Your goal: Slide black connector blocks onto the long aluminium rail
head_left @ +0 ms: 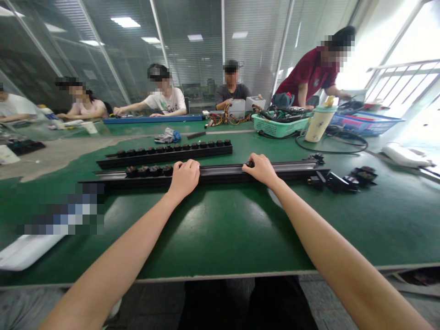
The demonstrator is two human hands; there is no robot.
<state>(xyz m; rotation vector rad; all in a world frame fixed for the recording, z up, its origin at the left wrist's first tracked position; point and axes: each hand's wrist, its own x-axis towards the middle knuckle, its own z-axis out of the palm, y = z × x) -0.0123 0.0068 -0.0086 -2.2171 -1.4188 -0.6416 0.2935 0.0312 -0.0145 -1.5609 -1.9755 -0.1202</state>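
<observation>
A long black rail [220, 173] lies across the green table [213, 229] in front of me. My left hand [184, 176] is closed over the rail near its middle, just right of a short row of black socket modules [148, 171] seated in it. My right hand [261, 167] rests farther right on the rail, its fingers pinched on a small black module [250, 163] sitting in the channel. A second rail [165, 154], filled with several modules along its length, lies just behind the first.
Loose black modules [343, 178] lie at the rail's right end. Behind stand a green basket [278, 126] of cables, a beige bottle [318, 123], a blue tray [364, 123] and a looped black cable [330, 146]. Several other people sit or lean at the table's far side.
</observation>
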